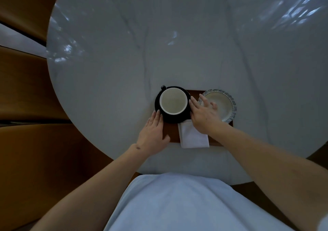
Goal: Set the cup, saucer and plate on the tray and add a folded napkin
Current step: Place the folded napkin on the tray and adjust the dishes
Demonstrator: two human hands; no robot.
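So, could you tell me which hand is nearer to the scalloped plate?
Right. The right hand lies partly over the plate's near-left rim, fingers extended. The left hand is across the black saucer, at its left edge.

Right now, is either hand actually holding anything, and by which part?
Nothing is gripped. Both hands lie with straight fingers against the black saucer under the cup: the left hand at its near-left rim, the right hand at its right rim.

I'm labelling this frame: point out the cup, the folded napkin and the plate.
cup (pixel 173 101), head view, inside its pale bowl.
folded napkin (pixel 194 136), head view, middle of the white cloth.
plate (pixel 225 104), head view, pale centre beside the fingers.
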